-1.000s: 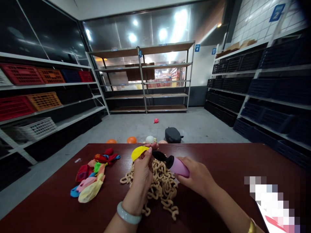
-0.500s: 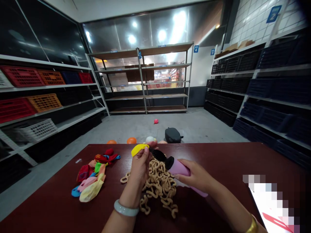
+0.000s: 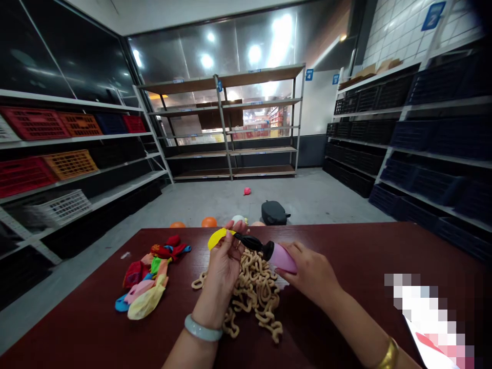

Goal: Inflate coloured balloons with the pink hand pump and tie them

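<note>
My left hand (image 3: pixel 226 259) pinches the neck of a yellow balloon (image 3: pixel 217 238) on the tip of a balloon pump's black nozzle (image 3: pixel 249 243). Fingers of that hand lie partly spread beside the nozzle. My right hand (image 3: pixel 313 269) is wrapped round the pink body of the balloon pump (image 3: pixel 283 258), which points left and slightly up. The balloon looks small and limp. Beneath both hands lies a heap of tan, rope-like curled pieces (image 3: pixel 257 292). Left of them are several flat balloons (image 3: pixel 146 292) in pale yellow, pink, blue, green and red.
The dark red table (image 3: pixel 346 318) spans the front. Beyond its far edge are orange balloons (image 3: pixel 209 222), a dark grey bag (image 3: pixel 274 212) and a pink ball-like thing (image 3: pixel 247 191) on the floor. Racks with crates (image 3: pixel 69 205) flank both sides. A pixelated patch covers the lower right.
The pink rear part of the pump that stuck out below my right hand no longer shows. My right hand has turned and shifted slightly; my left hand still pinches the yellow balloon.
</note>
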Motion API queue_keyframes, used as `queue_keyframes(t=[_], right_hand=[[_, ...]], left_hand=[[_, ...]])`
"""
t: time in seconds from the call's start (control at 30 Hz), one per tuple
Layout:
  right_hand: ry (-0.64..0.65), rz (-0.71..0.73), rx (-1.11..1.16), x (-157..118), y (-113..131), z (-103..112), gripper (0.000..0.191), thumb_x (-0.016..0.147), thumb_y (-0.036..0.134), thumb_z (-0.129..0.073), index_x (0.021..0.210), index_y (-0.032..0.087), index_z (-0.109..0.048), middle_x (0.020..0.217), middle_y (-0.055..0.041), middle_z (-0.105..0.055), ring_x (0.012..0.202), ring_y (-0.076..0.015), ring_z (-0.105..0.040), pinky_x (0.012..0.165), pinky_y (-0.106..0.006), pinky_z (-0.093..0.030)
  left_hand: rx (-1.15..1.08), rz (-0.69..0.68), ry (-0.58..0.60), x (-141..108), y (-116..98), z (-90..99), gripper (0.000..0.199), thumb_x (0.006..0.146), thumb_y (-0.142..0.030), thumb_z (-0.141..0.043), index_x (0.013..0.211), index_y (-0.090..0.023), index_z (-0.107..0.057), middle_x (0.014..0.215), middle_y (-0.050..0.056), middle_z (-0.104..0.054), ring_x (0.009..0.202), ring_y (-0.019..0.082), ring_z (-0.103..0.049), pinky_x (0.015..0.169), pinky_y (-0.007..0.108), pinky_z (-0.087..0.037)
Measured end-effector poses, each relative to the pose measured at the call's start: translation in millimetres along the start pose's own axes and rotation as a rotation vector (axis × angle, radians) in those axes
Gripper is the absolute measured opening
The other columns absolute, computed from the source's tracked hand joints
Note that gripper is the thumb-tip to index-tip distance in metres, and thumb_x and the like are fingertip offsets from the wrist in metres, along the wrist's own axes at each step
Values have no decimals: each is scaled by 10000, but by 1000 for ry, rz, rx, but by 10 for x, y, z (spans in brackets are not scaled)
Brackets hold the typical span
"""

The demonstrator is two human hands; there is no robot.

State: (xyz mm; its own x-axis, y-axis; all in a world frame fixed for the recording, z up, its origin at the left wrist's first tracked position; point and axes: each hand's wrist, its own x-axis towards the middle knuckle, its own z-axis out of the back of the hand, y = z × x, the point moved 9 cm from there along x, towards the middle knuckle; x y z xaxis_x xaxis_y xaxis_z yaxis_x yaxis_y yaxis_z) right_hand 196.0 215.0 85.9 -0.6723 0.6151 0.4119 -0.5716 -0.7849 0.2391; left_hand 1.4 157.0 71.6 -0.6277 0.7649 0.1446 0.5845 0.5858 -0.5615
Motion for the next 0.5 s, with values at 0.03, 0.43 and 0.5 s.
queue_keyframes(t=[0.03,0.43,0.5], right_hand=[[-4,8,-1,-1,7,-12,481,833,474,-599,1268,286,-512,1093,-73,-633,891,-237,-646,716,-334,-496],[-16,93,85,-22,31,-89,512,807,455,-619,1272,278,-498,1122,-61,-634,910,-242,-644,776,-371,-510],[-20,91,85,-21,26,-74,512,803,457,-622,1269,278,-506,1123,-64,-636,900,-240,-648,779,-369,-509]], left_hand=[[-10,-9,-5,0,-6,-1,288,806,-153,-671,1093,-169,-646,1102,115,-693,1099,241,-619,984,409,-460],[-122,-59,-140,61,-50,167,193,878,-207,-588,1058,-176,-649,1084,120,-695,1045,224,-649,956,406,-484],[-122,-42,-145,55,-49,155,196,871,-211,-598,1058,-177,-648,1058,116,-701,1015,219,-661,942,399,-494]])
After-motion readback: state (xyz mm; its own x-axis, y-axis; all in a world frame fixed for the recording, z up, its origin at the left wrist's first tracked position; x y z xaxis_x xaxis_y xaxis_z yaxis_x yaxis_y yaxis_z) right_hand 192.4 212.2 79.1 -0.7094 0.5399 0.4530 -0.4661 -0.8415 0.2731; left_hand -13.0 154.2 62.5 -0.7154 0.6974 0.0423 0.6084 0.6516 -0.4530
